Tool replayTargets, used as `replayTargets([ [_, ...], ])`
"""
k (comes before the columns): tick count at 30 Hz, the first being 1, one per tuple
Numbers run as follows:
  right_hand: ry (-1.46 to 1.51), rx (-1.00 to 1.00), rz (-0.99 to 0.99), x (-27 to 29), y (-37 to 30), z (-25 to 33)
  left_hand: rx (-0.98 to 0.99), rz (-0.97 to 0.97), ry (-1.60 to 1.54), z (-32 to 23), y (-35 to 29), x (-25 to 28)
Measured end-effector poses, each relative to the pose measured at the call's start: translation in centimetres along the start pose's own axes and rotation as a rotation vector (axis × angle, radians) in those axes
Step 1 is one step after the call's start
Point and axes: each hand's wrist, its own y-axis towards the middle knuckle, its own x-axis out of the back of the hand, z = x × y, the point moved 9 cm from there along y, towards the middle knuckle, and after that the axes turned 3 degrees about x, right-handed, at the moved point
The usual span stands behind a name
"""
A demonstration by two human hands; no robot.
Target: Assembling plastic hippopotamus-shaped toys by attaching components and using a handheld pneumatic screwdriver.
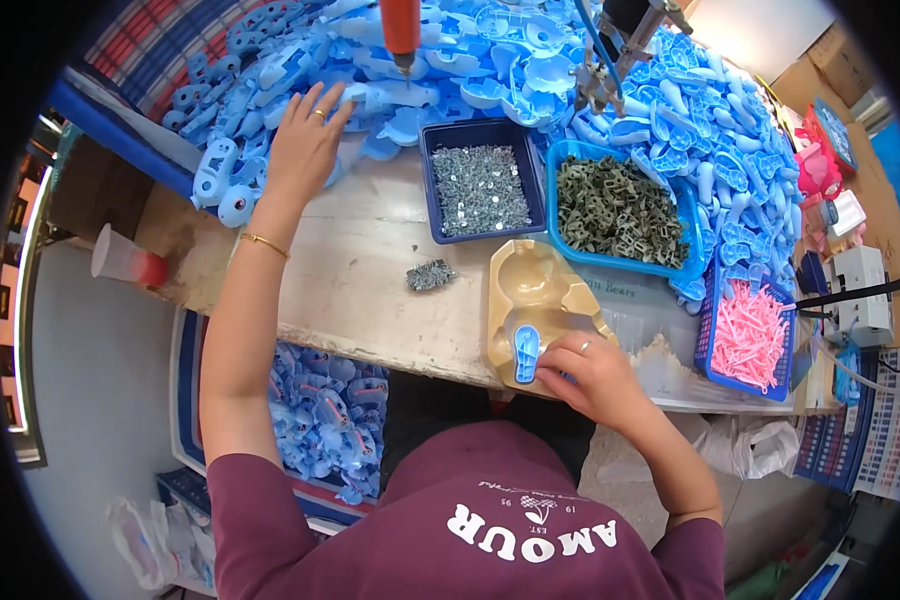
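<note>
My left hand point(312, 140) reaches over the near left of a large heap of light-blue moulded plastic parts point(450, 60). Its fingers are apart and nothing shows in them. My right hand point(595, 380) is at the near edge of a tan moulded holder point(542, 275) with rounded hollows. Thumb and fingertips close at the right side of a small, long blue plastic part point(526, 352), which lies in the holder's lower left. A bit of blue also shows between those fingers; whether it is a separate piece I cannot tell.
Behind the holder stand a dark blue tray of small screws point(482, 190) and a blue tray of dark metal clips point(620, 212). A pile of screws point(430, 275) lies left of it. Pink sticks fill a basket point(748, 335) at right. An orange-red screwdriver point(400, 30) hangs overhead.
</note>
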Motion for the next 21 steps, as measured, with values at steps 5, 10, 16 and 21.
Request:
replayTargets([
  [5, 0.030, -0.005, 0.026, -0.4, 0.8, 0.2, 0.025, -0.204, 0.046, 0.0, 0.4, 4.0],
  [10, 0.048, -0.016, 0.034, -1.1, 0.7, -0.4, 0.264, -0.216, 0.143, 5.6, -1.1, 5.4],
  [16, 0.062, -0.014, 0.022, -1.1, 0.9, -0.3, 0.596, -0.178, -0.126, 9.8, -3.4, 7.5],
  [21, 0.047, 0.015, 0.000, -0.9, 1.3, 0.5, 0.741, -0.009, -0.311, 13.4, -5.8, 6.2],
])
